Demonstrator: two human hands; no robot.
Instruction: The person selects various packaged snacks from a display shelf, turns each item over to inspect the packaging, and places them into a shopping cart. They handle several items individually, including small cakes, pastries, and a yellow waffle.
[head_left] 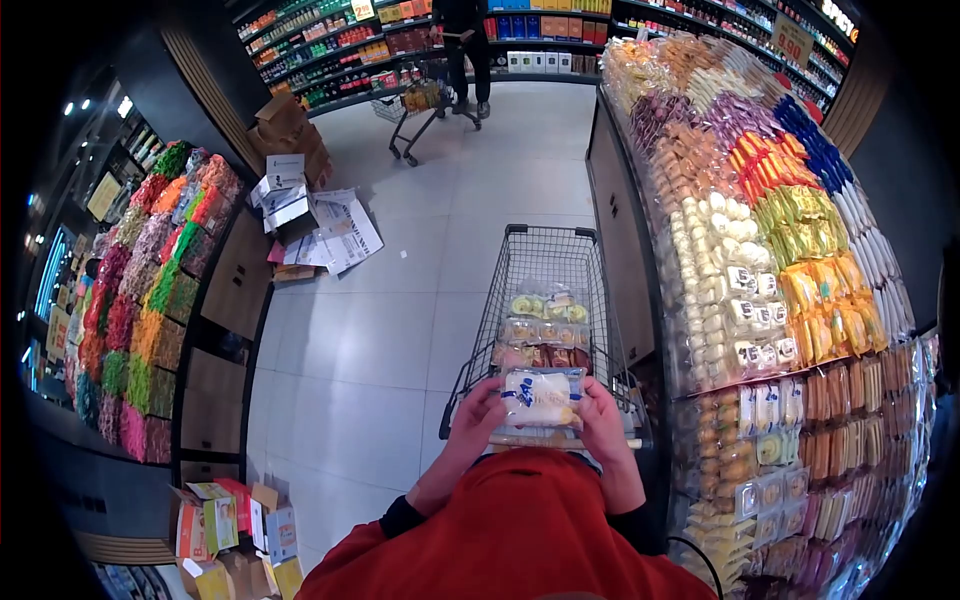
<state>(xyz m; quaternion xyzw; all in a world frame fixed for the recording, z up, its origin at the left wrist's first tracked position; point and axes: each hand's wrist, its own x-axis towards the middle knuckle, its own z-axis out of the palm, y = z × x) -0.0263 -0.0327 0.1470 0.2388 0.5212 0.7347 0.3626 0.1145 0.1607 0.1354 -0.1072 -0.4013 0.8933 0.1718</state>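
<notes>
Two hands share one clear packet [542, 397] of pale buns. At nine o'clock a display of bright bagged goods [150, 300] lines the aisle, with opened boxes [230, 530] at seven. Near six o'clock the left hand [472, 425] curls its fingers round the packet's left edge, and the right hand [606, 420] clasps the right edge, just above the cart [545, 270] handle. The packet looks light, soft and crushable, with slick film, so the side edges seem the safest hold. Shelves of wrapped snacks [780, 250] fill three o'clock.
</notes>
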